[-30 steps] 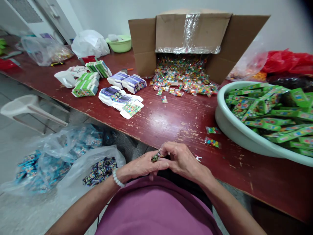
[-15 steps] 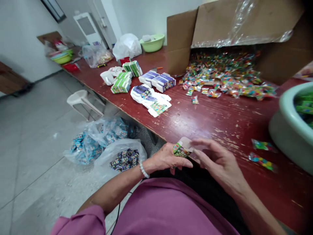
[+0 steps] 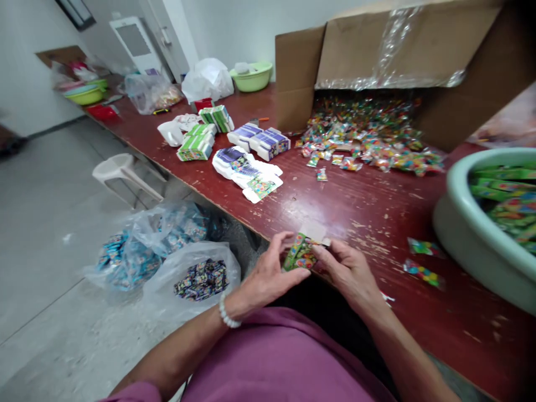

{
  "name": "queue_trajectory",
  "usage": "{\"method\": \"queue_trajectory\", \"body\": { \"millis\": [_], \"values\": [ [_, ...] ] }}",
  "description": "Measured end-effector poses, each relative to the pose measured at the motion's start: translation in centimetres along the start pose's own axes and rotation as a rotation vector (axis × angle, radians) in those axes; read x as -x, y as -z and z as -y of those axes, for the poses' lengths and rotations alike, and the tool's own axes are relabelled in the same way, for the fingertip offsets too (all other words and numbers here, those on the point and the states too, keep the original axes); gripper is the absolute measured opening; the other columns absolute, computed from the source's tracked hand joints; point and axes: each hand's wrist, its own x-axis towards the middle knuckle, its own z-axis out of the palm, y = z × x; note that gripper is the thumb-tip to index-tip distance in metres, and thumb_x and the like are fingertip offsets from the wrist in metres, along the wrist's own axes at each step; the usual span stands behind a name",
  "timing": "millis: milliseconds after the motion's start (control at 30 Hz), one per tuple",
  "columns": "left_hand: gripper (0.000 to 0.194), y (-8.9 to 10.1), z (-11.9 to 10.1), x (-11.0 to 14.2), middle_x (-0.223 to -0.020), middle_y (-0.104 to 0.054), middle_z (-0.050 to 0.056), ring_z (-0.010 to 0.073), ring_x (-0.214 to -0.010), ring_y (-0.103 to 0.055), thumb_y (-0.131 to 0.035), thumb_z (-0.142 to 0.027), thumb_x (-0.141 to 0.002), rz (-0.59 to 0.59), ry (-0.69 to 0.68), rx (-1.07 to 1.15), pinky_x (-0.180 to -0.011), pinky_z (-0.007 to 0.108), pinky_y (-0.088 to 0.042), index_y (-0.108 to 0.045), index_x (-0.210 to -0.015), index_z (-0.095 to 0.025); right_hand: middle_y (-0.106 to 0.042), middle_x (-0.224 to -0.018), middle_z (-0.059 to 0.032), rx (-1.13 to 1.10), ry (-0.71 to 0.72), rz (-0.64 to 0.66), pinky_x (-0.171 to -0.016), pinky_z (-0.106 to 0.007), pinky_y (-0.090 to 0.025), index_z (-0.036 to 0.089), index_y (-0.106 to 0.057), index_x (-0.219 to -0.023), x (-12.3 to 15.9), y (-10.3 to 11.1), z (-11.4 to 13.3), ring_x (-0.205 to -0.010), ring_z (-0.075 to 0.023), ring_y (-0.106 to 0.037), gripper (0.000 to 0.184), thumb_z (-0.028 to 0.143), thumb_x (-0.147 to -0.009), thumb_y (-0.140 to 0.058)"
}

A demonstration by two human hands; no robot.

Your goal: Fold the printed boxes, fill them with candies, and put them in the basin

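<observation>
My left hand (image 3: 268, 273) and my right hand (image 3: 345, 273) both grip a small green printed cardboard box (image 3: 298, 253) above the table's front edge. A pale unprinted flap (image 3: 314, 230) stands up from its far end. My fingers hide part of the box. A white bead bracelet (image 3: 226, 312) circles my left wrist. Two clear packets of colourful sweets (image 3: 422, 247) lie on the table to the right of my right hand.
A dark red wooden table (image 3: 368, 206) runs ahead, bearing a cardboard carton (image 3: 402, 50), spilled wrapped sweets (image 3: 368, 137), flat box blanks (image 3: 247, 173) and green and purple box stacks (image 3: 196, 142). A pale green basin (image 3: 456, 223) holds green boxes. Plastic bags of packets (image 3: 201, 279) sit on the floor left.
My right hand has closed from beside the box onto it, and the box now sits between both hands. The view has swung slightly since the earliest frame, moving the table and basin rightward.
</observation>
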Motion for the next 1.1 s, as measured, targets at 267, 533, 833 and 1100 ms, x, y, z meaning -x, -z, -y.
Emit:
{"method": "queue_trajectory", "body": {
  "millis": [267,533,833,1100],
  "values": [
    [0.067,-0.8,-0.2,0.3,-0.12,-0.067,0.006,0.0187,-0.099,-0.069,-0.074,-0.022,-0.082,-0.059,0.004,0.406,-0.085,0.031,-0.057,-0.038,-0.138,-0.028,-0.073,-0.096,-0.0028,-0.3,0.035,-0.124,-0.073,-0.031,-0.057,0.025,-0.052,-0.12,0.2,-2.1,0.3,-0.085,-0.0198,-0.07,0.052,0.044,-0.079,-0.077],
    [0.034,-0.2,0.1,0.1,-0.088,-0.067,-0.002,0.0115,-0.072,-0.062,-0.07,-0.045,-0.087,-0.04,0.128,0.405,-0.064,0.02,-0.05,-0.055,-0.109,-0.024,-0.068,-0.08,-0.0008,-0.065,0.095,-0.076,-0.064,-0.024,-0.047,0.019,-0.069,-0.092,0.1,-1.4,-0.3,-0.071,-0.0138,-0.059,0.025,0.043,-0.085,-0.07],
    [0.031,0.4,0.9,-0.1,-0.076,-0.06,-0.003,0.011,-0.068,-0.054,-0.071,-0.047,-0.085,-0.006,0.155,0.286,-0.062,0.021,-0.044,-0.059,-0.095,-0.019,-0.068,-0.072,-0.0007,0.054,0.078,-0.043,-0.065,-0.026,-0.045,0.018,-0.071,-0.077,0.0,-0.8,-0.5,-0.067,-0.0144,-0.058,0.026,0.042,-0.085,-0.07],
    [0.025,0.6,1.1,-0.4,-0.084,-0.064,-0.001,0.0132,-0.078,-0.057,-0.07,-0.04,-0.087,0.018,0.039,0.205,-0.071,0.023,-0.046,-0.059,-0.092,-0.019,-0.068,-0.079,0.0007,-0.168,0.05,0.02,-0.07,-0.026,-0.049,0.02,-0.07,-0.098,-0.2,-0.7,-0.7,-0.072,-0.0138,-0.062,0.03,0.038,-0.076,-0.079]
  ]
}}
